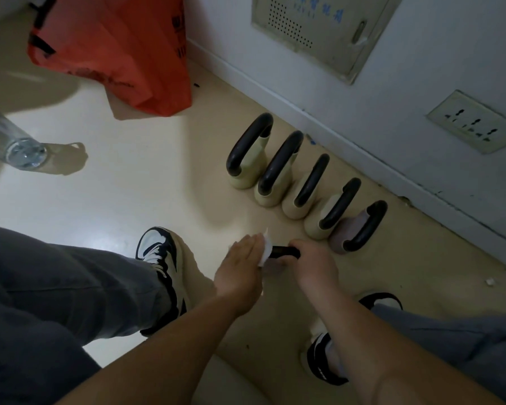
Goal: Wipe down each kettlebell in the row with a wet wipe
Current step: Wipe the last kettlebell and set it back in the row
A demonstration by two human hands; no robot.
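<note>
Several kettlebells with black handles stand in a row along the wall, from a cream one (246, 159) at the far end to a mauve one (354, 232) nearest me. One more kettlebell sits between my hands, with only part of its black handle (285, 252) showing. My right hand (313, 263) grips that handle. My left hand (241, 264) lies with straight fingers against a white wet wipe (265, 249), pressing it to the handle's left end. The kettlebell's body is hidden under my hands.
An orange plastic bag (114, 48) lies on the floor at the back. A clear water bottle (15, 141) lies at the left. My two shoes (161, 258) (327, 358) flank my hands. The wall carries a panel (319, 27) and a socket (473, 124).
</note>
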